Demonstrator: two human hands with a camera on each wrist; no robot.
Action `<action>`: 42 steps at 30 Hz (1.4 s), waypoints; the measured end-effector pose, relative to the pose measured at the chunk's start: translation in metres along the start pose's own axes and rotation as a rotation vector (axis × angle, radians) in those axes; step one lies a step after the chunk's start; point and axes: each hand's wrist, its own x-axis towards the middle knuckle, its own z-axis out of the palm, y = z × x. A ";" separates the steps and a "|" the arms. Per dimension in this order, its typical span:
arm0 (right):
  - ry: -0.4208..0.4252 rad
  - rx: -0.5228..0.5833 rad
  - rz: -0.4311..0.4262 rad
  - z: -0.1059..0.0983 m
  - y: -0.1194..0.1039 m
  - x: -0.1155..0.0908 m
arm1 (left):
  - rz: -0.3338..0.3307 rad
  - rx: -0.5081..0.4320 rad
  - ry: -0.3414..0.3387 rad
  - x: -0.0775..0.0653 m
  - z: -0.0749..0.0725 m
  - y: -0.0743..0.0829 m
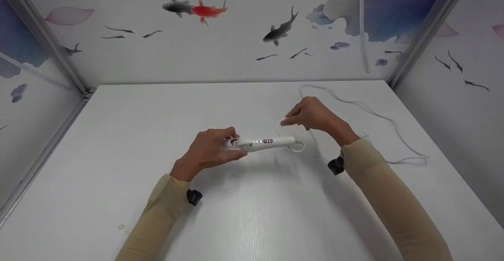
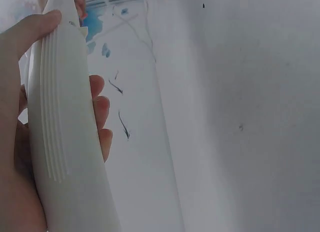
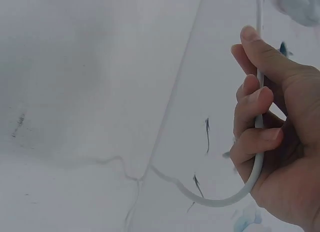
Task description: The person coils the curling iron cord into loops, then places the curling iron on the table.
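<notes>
A white hair straightener (image 1: 275,142) is held above the white table, lying nearly level across the head view. My left hand (image 1: 208,147) grips its left end, thumb on one side and fingers on the other. Ridges run along the white body (image 2: 75,111) in the left wrist view, where fingertips curl round its far edge. Small dark marks and a pinkish control show on the side. From its right end the white cord (image 1: 299,147) makes a small loop. My right hand (image 1: 315,113) holds this cord, which in the right wrist view passes through the curled fingers (image 3: 250,109).
The rest of the thin cord (image 1: 393,125) trails in a wide loop over the right part of the table (image 1: 252,213). Panels printed with fish (image 1: 206,11) stand at the back and both sides, with metal posts (image 1: 429,32) at the corners.
</notes>
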 end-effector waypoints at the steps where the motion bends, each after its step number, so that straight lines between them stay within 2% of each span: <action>1: 0.013 -0.001 -0.005 -0.002 -0.002 -0.002 | -0.001 0.007 -0.001 0.000 0.000 0.000; 9: 0.103 0.040 -0.042 -0.010 -0.019 -0.018 | -0.055 0.041 -0.011 0.000 0.004 0.001; 15: 0.075 0.054 -0.139 0.001 -0.030 -0.035 | -0.087 0.099 -0.044 0.001 0.008 0.001; 19: 0.011 0.045 -0.204 0.008 -0.032 -0.043 | -0.084 0.126 -0.048 0.001 0.006 0.001; 25: -0.177 0.060 -0.200 0.016 -0.027 -0.049 | -0.091 0.171 -0.067 -0.001 0.003 -0.001; 29: -0.265 0.063 -0.224 0.021 -0.020 -0.052 | -0.089 0.183 -0.099 -0.001 0.002 -0.003; 35: -0.363 0.109 -0.225 0.031 -0.008 -0.052 | -0.095 0.140 -0.074 -0.003 -0.001 -0.005; 42: -0.432 0.144 -0.226 0.049 0.009 -0.046 | -0.111 0.079 -0.057 -0.006 -0.005 -0.006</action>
